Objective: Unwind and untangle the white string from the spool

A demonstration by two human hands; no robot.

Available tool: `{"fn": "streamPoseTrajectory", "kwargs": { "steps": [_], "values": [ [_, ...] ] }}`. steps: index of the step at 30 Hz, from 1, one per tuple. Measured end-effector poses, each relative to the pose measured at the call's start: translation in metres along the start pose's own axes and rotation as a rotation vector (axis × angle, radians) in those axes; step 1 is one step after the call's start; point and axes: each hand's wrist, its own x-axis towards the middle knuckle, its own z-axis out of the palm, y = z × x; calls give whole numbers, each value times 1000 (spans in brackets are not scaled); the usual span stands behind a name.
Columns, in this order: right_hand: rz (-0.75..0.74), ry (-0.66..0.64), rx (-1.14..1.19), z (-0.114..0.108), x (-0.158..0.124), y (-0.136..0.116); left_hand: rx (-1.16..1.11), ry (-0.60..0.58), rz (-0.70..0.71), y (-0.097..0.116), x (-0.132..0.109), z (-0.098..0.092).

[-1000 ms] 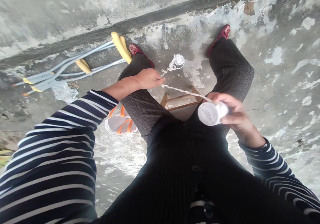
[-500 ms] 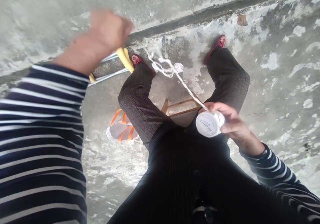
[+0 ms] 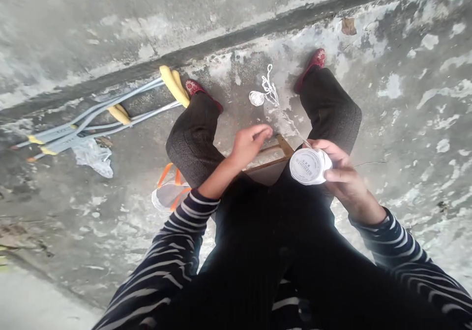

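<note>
"So, where is the white spool (image 3: 307,166)?"

"Up in the right hand (image 3: 339,166), clear of the concrete floor (image 3: 413,158). The thumb presses one side and the fingers wrap the other, leaving its round printed face uncovered."

"And the left hand (image 3: 251,145)?"

"Its fingers curl in toward the thumb, apart from the spool. Whether anything is pinched there, I cannot tell."

"Does the spool look heavy?"

"I'd judge it light, easily borne by one hand. It seems fairly stiff, with a smooth face that may be slippery, so the rim is the better place to grip, thumb opposite fingers."

"What about the white cord (image 3: 272,94)?"

"Soft and limp, I'd say. It runs from the spool down to slack loops on the floor, right by a small white coil (image 3: 256,98); whether those two touch is hard to tell. The loops look apt to snag. A pinch on the single strand close to the spool seems the surest hold; grabbing the heap could tighten a tangle."
</note>
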Motion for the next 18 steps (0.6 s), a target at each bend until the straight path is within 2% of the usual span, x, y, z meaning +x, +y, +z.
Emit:
{"fn": "streamPoseTrajectory", "kwargs": {
  "steps": [2,5,7,9,13,18],
  "values": [
    [-3,-23,-21,3,4,4,-47,60,-13,8,-15,24],
    [-8,-41,-63,6,6,9,-153,313,-6,26,-23,51],
    [-17,-39,-68,6,5,12,-199,449,6,36,-22,60],
    [-20,-45,-59,6,3,13,-205,520,46,42,-18,61],
    [-19,-50,-60,7,2,12,-167,619,227,43,-12,52],
    [10,-54,-83,7,1,10,-59,617,318,42,-10,39]
  ]
}}
